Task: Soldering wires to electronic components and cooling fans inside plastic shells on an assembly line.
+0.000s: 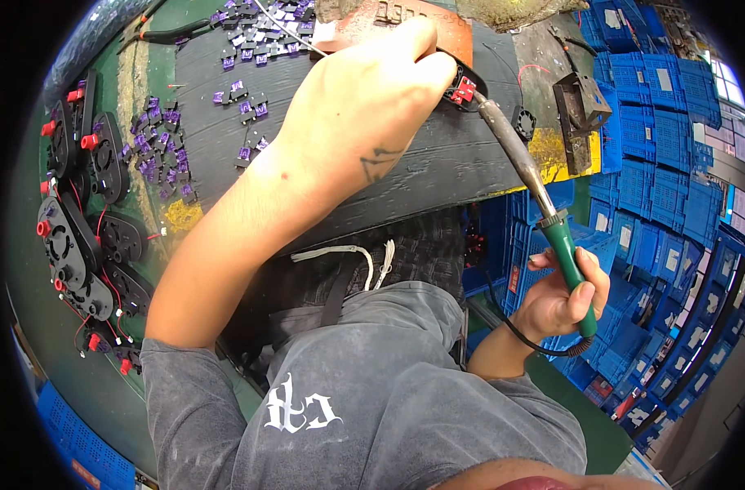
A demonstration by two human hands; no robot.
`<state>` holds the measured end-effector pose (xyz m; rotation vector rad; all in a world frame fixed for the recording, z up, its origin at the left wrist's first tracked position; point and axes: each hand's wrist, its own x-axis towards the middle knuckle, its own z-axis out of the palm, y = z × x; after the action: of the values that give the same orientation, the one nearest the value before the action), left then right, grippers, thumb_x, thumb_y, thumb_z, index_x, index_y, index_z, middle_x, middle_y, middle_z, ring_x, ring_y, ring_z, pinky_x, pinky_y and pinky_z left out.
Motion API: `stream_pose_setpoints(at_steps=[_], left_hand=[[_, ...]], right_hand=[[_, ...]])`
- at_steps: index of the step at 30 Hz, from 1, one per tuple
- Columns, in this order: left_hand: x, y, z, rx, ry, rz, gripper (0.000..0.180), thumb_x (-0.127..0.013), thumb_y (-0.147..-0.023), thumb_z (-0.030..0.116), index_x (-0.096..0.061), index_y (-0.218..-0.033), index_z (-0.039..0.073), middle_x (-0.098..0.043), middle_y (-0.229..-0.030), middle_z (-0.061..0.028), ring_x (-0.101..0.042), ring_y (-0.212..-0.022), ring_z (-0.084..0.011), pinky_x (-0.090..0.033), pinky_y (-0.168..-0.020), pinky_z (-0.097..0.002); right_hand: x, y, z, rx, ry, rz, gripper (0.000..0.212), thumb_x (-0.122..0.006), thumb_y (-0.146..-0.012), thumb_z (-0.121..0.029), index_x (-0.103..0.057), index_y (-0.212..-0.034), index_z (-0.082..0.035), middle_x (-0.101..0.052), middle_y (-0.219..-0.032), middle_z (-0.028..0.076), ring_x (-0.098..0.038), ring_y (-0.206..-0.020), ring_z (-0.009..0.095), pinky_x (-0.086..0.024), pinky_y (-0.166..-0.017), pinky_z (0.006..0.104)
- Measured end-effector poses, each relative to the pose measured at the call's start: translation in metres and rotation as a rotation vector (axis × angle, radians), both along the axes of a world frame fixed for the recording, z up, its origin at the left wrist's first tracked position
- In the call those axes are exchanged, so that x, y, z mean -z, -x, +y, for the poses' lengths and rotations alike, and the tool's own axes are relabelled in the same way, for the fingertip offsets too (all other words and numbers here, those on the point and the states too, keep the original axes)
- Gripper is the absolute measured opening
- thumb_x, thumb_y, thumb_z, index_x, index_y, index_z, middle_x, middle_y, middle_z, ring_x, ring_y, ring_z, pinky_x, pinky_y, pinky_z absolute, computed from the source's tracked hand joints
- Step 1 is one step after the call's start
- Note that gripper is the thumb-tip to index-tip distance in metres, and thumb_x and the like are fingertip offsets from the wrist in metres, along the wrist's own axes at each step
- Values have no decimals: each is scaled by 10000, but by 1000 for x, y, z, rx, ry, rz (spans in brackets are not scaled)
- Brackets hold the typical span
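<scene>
My right hand (pixel 562 298) is closed round the green handle of a soldering iron (pixel 519 155). The iron's tip touches, or nearly touches, a red piece (pixel 464 89) in a small black plastic housing (pixel 475 75). Over that housing my left hand (pixel 372 90) is closed, its fingertips mostly hidden by the knuckles. A thin silvery wire (pixel 295 34), which looks like solder wire, runs in under the left hand. Both hands belong to arms reaching over the dark work mat (pixel 348 196).
Many purple-and-black switch parts (pixel 164 147) lie at the left and far left. Black fan housings with red buttons (pixel 62 237) are heaped farther left. Pliers (pixel 176 33) lie at the back; a metal bracket stand (pixel 582 102) and small fan (pixel 523 122) at right. Blue crates (pixel 658 163) are stacked beyond.
</scene>
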<state>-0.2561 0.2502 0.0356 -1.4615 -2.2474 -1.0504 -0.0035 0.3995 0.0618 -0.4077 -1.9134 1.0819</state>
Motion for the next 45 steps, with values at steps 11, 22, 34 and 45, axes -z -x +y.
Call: stream_pose_setpoints(at_steps=[11, 22, 34, 45], left_hand=[[1, 1, 1, 9, 3, -8, 102, -688, -805, 80, -641, -895, 65, -557, -863, -87, -591, -809, -305, -472, -722, -389], [0, 0, 2, 20, -47, -3, 105, -686, -804, 69, -631, -894, 65, -554, -848, -83, -600, -799, -297, -473, -706, -382], [3, 0, 3, 26, -65, -3, 106, -685, -804, 52, -634, -897, 56, -560, -854, -85, -609, -774, -298, -490, -670, -381], [8, 0, 6, 68, -71, -49, 110, -671, -827, 58, -635, -931, 51, -561, -873, -89, -617, -776, -292, -495, -675, -380]], right_hand=[[3, 3, 0, -12, 21, -12, 413, -497, -945, -325, -606, -1045, 60, -608, -869, 212, -625, -572, 278, -542, -485, 340], [3, 6, 0, -17, 38, 31, 391, -541, -924, -307, -622, -1009, 66, -626, -837, 241, -625, -544, 276, -544, -453, 336], [0, 0, 0, -6, 42, -11, 394, -496, -940, -308, -620, -1025, 57, -615, -877, 207, -629, -586, 279, -539, -488, 340], [1, 1, 1, -2, 41, -7, 413, -482, -940, -316, -612, -1031, 66, -615, -878, 219, -634, -605, 279, -537, -470, 336]])
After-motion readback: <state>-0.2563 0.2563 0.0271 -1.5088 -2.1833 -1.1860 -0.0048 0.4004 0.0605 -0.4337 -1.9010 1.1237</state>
